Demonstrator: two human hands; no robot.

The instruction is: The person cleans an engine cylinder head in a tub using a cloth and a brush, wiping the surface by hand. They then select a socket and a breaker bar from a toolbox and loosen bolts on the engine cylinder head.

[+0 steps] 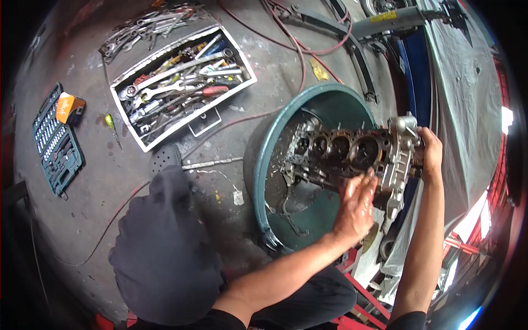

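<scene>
A greasy engine block point(344, 153) with a row of round bores lies over a green round tub point(263, 170), a silvery metal casting at its right end. My left hand point(358, 208) touches the block's near side, wet fingers stretched out and nothing held in them. Around the right end of the block, by the casting, my right hand point(432, 151) is closed; its fingertips are partly hidden. Dark liquid and a thin cable or hose show inside the tub.
A white-rimmed toolbox point(128, 127) full of wrenches stands beyond my bent leg point(165, 253). Loose wrenches point(146, 27) lie behind it. Far left are a socket set point(58, 140) and an orange box point(69, 108). Red hoses point(301, 60) cross the floor; a grey cover point(462, 110) hangs right.
</scene>
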